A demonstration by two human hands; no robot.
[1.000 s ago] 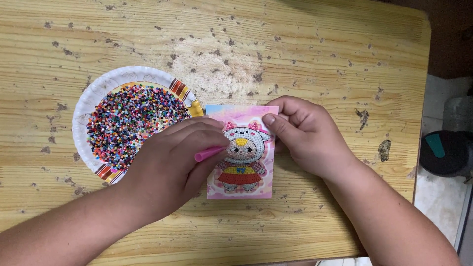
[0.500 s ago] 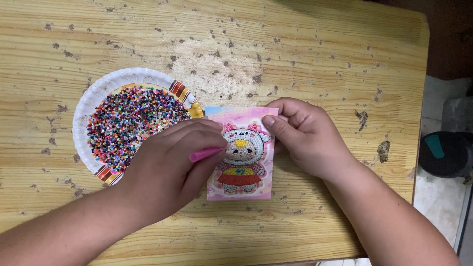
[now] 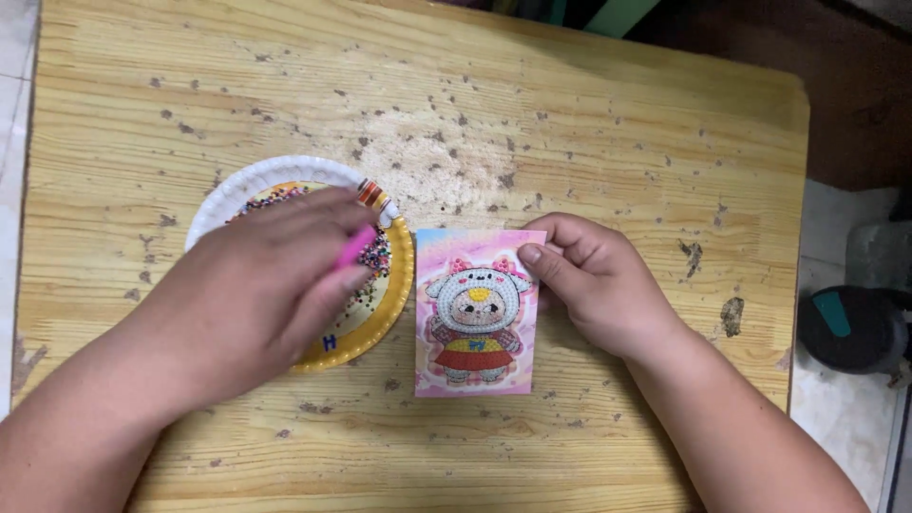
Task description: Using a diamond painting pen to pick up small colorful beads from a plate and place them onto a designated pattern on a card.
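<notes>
My left hand [image 3: 256, 299] grips a pink pen-like tool [image 3: 355, 247] and hovers over a paper plate [image 3: 391, 285] filled with small multicoloured beads [image 3: 377, 255]; the hand hides most of the plate and is blurred. A pink card [image 3: 478, 313] with a cartoon figure in a grey hood and red skirt lies flat to the right of the plate. My right hand [image 3: 594, 285] pinches the card's upper right corner, thumb on top.
Everything rests on a worn, speckled wooden table [image 3: 589, 142]. Beyond the table's right edge a dark round object with a teal patch [image 3: 845, 328] sits on a pale floor.
My left hand with the pink tool has swung left, off the card and over the bead plate. The view shifted, so the plate and card sit lower and further right. My right hand stays on the card.
</notes>
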